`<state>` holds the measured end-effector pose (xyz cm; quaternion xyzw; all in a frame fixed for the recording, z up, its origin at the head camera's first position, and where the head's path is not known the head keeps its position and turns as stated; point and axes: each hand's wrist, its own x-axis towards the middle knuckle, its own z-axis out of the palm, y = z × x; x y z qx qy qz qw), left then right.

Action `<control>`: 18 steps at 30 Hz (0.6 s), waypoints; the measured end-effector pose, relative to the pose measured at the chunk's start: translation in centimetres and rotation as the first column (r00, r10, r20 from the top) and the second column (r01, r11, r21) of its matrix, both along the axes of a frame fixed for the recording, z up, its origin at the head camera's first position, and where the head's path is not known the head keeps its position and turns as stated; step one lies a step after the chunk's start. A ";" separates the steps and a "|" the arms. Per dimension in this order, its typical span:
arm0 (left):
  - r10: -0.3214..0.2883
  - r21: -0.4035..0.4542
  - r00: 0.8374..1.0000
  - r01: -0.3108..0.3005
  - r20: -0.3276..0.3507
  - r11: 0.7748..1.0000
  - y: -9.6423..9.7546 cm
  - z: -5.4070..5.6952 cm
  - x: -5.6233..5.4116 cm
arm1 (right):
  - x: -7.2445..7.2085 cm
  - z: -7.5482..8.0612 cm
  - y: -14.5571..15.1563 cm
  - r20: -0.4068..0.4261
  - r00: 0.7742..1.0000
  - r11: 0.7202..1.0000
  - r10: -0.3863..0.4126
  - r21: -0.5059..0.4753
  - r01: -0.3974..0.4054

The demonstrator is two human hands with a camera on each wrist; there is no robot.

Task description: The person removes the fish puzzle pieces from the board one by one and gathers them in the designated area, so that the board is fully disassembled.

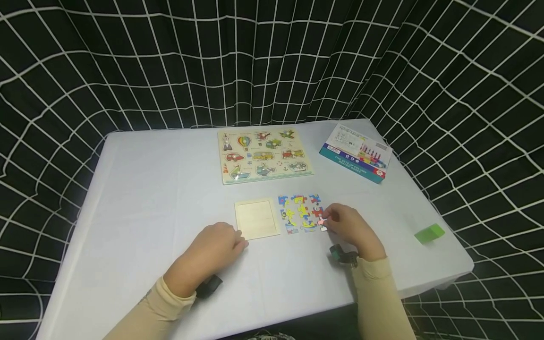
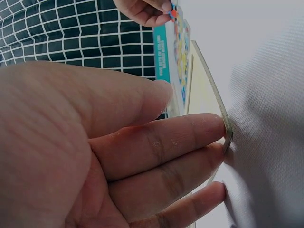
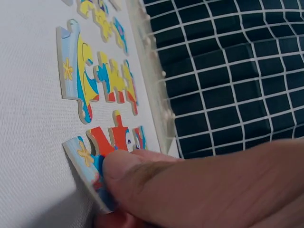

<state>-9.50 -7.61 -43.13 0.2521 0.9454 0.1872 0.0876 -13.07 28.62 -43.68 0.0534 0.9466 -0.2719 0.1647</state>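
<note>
A small wooden puzzle tray [image 1: 256,220] lies on the white table with its bare recess facing up. My left hand [image 1: 217,245] is at its near-left corner; in the left wrist view the fingertips [image 2: 216,127] meet the tray's edge, fingers nearly straight and thumb apart. Right of the tray, several colourful jigsaw pieces [image 1: 302,211] lie in loose rows with gaps between them. At the near-right corner of these rows my right hand [image 1: 350,228] pinches a jigsaw piece [image 3: 80,154], pale blue with a yellow starfish, tilted up at one edge. The thumb covers part of it.
Behind the tray lies a vehicle peg puzzle board [image 1: 265,156]. A boxed toy set [image 1: 356,152] stands at the back right, and a green block [image 1: 429,233] sits near the right table edge. Dark netted curtains [image 1: 238,61] hang close around the table.
</note>
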 end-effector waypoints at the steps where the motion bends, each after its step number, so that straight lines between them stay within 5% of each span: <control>1: 0.002 -0.001 1.000 -0.002 0.003 1.000 0.0 0.0 0.0 | 0.0 0.0 -0.1 0.001 1.000 1.000 0.002 0.005 -0.002; 10: 0.025 0.003 0.999 -0.025 0.022 1.000 0.2 -0.3 0.0 | -0.1 -0.2 -0.3 -0.007 1.000 1.000 0.017 0.010 -0.017; 14: 0.018 0.013 0.999 -0.018 0.049 1.000 0.3 -0.9 0.4 | 0.6 -0.6 -1.3 -0.162 0.987 1.000 -0.006 -0.017 0.004; 18: 0.027 0.025 0.996 -0.029 0.081 0.999 0.3 -1.3 0.8 | 1.1 -0.8 -3.6 -0.358 0.933 0.992 0.028 -0.103 -0.069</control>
